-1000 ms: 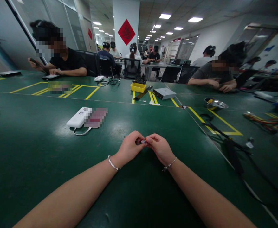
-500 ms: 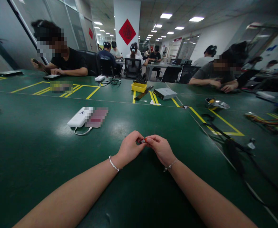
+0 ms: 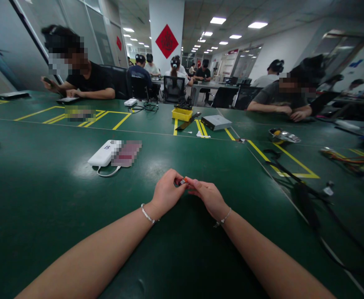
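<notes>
A small orange, dark and silvery object [image 3: 182, 181] is held between my hands just above the green table. My left hand [image 3: 168, 188] is closed, its thumb and fingers pinching the dark end. My right hand [image 3: 209, 197] reaches in from the other side, thumb and fingers nearly straight and close together against the orange end. The fingers cover much of the object, and it is too small for me to tell its kind. Each wrist wears a thin bracelet.
A white power bank [image 3: 105, 153] with a short cable lies left of my hands beside a blurred-out flat item. Farther back are a yellow bin [image 3: 182, 114] and a grey box [image 3: 216, 122]. Black cables [image 3: 306, 199] run along the right. Two people sit across the table.
Both hands have shifted slightly left with the small object. The right fingers have straightened from a rounder pinch, and the object's orange end has tilted up a little.
</notes>
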Motion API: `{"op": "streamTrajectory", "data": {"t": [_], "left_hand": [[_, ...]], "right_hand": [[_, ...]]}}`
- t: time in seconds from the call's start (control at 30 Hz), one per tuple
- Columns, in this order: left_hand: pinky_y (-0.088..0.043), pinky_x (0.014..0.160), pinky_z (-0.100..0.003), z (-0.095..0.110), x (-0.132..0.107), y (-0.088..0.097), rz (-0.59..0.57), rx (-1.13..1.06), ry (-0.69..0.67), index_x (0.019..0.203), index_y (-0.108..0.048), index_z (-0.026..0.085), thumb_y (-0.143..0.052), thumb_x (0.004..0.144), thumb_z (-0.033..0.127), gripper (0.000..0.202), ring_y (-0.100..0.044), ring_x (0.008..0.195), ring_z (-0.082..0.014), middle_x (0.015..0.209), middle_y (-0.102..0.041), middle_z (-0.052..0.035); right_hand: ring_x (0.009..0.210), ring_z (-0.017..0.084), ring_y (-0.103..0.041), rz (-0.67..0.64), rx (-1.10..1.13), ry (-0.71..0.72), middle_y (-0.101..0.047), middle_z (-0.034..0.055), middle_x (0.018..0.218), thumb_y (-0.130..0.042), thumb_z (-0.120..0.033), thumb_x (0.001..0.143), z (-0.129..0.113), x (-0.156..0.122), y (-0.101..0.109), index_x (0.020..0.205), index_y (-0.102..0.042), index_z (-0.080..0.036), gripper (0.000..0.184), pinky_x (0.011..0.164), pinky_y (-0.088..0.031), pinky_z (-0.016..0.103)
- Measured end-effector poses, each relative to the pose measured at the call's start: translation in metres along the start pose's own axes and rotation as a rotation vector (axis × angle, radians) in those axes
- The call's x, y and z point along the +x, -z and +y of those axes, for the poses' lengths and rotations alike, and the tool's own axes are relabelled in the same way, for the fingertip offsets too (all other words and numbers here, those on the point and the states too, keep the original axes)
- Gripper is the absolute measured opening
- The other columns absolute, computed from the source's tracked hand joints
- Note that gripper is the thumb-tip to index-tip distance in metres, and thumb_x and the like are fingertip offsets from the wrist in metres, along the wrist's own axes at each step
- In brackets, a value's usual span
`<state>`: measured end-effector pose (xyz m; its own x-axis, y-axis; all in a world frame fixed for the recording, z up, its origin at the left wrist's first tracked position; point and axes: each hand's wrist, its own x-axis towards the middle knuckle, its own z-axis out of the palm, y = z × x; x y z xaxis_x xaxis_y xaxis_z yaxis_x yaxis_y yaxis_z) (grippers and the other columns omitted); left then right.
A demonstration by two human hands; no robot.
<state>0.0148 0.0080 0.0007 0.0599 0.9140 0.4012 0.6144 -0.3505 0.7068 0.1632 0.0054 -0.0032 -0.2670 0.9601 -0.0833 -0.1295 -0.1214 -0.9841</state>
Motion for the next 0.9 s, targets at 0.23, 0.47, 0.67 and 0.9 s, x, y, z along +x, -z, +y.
{"op": "streamTrajectory", "data": {"t": [0.23,0.47,0.67,0.9], "left_hand": [[-0.037,0.058,-0.024,0.001,0.000,-0.004,-0.077,-0.011,-0.089,0.072,-0.047,0.018,-0.055,0.071,0.024,0.010,-0.045,0.064,-0.0116,0.070,-0.049,0.0016],[-0.042,0.066,-0.027,-0.001,-0.001,-0.005,-0.149,-0.132,-0.083,0.096,-0.046,0.019,-0.065,0.064,0.029,0.038,-0.051,0.076,-0.0136,0.087,-0.052,-0.0011],[-0.044,0.068,-0.029,-0.014,0.007,-0.006,-0.066,-0.227,0.036,0.099,-0.043,0.018,-0.050,0.077,0.023,0.023,-0.053,0.077,-0.0126,0.092,-0.054,-0.0038],[-0.043,0.074,-0.030,-0.016,0.008,-0.005,-0.032,-0.234,0.049,0.097,-0.045,0.017,-0.049,0.077,0.022,0.021,-0.053,0.084,-0.0139,0.091,-0.055,-0.0043]], "right_hand": [[0.078,0.016,-0.058,0.099,-0.134,0.113,-0.066,0.0027,0.081,-0.064,-0.032,0.064,-0.002,0.002,0.000,0.079,-0.065,-0.020,0.019,0.075,-0.043,0.032],[0.073,0.017,-0.059,0.216,-0.403,0.225,-0.065,0.0043,0.077,-0.059,-0.033,0.066,-0.017,0.011,0.030,0.079,-0.062,-0.017,0.021,0.069,-0.043,0.031],[0.065,0.018,-0.055,0.780,-0.980,0.114,-0.064,0.0046,0.073,-0.051,-0.038,0.068,-0.033,0.011,0.130,0.082,-0.062,-0.018,0.027,0.060,-0.039,0.029],[0.072,0.021,-0.055,0.936,-1.240,-0.219,-0.064,0.0060,0.082,-0.044,-0.036,0.071,-0.030,-0.005,0.187,0.085,-0.065,-0.023,0.029,0.057,-0.037,0.030]]}}
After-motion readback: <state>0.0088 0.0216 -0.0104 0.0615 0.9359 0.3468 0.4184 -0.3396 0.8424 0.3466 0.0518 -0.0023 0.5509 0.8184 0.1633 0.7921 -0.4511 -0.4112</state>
